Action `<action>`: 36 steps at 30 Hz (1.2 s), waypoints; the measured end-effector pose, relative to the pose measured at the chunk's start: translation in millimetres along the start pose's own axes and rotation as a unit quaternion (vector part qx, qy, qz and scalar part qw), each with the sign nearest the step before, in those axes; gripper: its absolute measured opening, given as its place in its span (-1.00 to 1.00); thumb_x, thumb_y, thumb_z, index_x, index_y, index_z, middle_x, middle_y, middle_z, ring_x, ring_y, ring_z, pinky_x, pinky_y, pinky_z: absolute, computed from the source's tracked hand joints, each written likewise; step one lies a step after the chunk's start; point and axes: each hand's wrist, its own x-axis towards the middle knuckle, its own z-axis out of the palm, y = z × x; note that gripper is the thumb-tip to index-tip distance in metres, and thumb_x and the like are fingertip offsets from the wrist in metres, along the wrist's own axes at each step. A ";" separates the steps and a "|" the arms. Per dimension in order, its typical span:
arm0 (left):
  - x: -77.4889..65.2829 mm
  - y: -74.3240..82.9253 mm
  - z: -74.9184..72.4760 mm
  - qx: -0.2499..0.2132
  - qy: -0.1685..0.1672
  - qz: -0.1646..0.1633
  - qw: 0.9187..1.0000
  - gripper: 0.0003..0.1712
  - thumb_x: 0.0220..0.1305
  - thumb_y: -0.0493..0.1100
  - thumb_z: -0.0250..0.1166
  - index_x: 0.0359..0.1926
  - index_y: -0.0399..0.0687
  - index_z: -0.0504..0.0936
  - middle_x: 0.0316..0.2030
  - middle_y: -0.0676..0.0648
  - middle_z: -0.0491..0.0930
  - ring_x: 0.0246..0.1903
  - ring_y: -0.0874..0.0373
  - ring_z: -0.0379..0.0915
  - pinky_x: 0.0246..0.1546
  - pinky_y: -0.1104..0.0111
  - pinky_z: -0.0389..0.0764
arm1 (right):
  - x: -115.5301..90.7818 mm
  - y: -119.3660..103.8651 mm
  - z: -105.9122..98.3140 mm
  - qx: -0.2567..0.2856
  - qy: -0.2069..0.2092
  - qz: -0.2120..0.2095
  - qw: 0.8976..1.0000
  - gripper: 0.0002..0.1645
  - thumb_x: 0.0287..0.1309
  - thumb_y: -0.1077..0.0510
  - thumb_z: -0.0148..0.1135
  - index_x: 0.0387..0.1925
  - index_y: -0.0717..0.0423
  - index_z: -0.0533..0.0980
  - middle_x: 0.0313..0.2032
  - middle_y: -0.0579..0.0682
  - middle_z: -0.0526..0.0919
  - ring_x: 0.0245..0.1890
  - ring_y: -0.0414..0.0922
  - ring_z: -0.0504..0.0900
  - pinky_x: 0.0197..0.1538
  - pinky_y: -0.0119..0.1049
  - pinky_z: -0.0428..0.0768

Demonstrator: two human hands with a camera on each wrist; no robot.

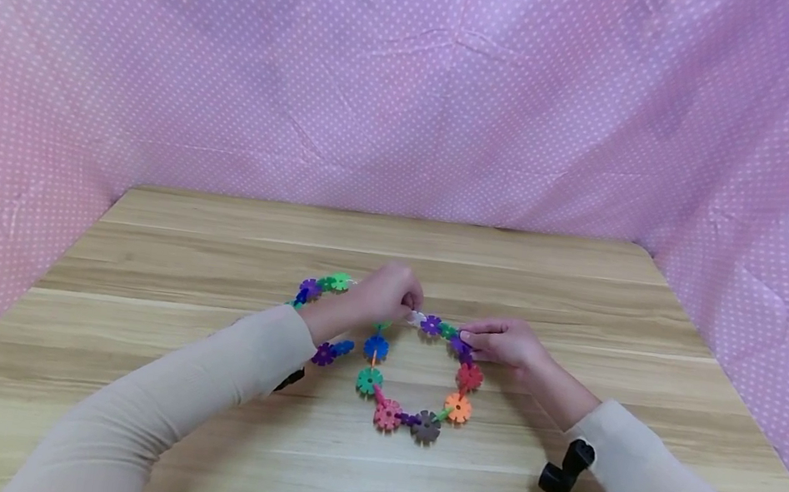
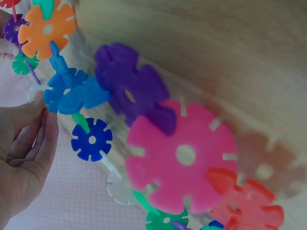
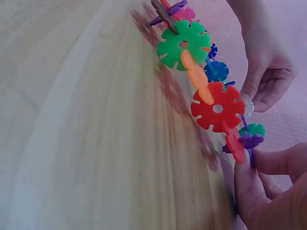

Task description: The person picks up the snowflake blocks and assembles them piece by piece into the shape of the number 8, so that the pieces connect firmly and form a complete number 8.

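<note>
Notched plastic flower discs are joined edge to edge in a ring [image 1: 387,415] of many colours on the table. At the ring's far side my left hand [image 1: 389,294] pinches a white disc [image 3: 249,109] between thumb and fingers. My right hand [image 1: 508,344] pinches a purple disc [image 3: 251,141] at the ring's right side, between a green disc [image 3: 254,129] and a red disc [image 1: 469,376]. To the left lies a second chain of discs [image 1: 310,290], partly hidden behind my left forearm. A pink disc [image 2: 184,155] shows large in the left wrist view.
The wooden table [image 1: 212,254] stretches around the discs, with pink dotted cloth [image 1: 413,114] at its back and sides. A black strap piece [image 1: 565,472] hangs from the right sleeve; part of another shows below the left sleeve.
</note>
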 end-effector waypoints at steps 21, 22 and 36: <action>-6.1 1.2 -5.4 -0.037 0.011 0.009 0.999 -0.90 0.12 -0.39 0.34 -0.38 -0.17 0.75 -0.33 -0.09 0.75 -0.32 0.16 0.65 -0.28 0.51 0.67 | 31.5 -38.4 13.6 -0.177 -0.116 -0.096 0.973 -0.68 0.24 0.21 0.22 0.00 0.26 0.59 -0.04 0.10 0.71 -0.15 -0.23 0.57 -0.12 -0.43 0.56; -6.8 0.5 -5.3 -0.041 0.013 0.011 0.999 -0.91 0.11 -0.39 0.35 -0.38 -0.18 0.75 -0.34 -0.09 0.75 -0.33 0.16 0.65 -0.28 0.50 0.67 | 33.8 -38.5 14.4 -0.172 -0.124 -0.095 0.973 -0.68 0.23 0.23 0.22 0.00 0.27 0.59 -0.05 0.09 0.72 -0.16 -0.24 0.56 -0.14 -0.44 0.54; -64.1 -17.0 -21.7 -0.089 0.024 -0.071 0.993 -0.94 0.19 -0.21 0.36 -0.34 -0.10 0.71 -0.39 0.00 0.71 -0.37 0.25 0.59 -0.28 0.44 0.66 | 40.2 -38.1 24.1 -0.155 -0.122 -0.075 0.978 -0.72 0.16 0.23 0.29 -0.09 0.25 0.64 -0.07 0.05 0.71 -0.19 -0.22 0.52 -0.17 -0.44 0.48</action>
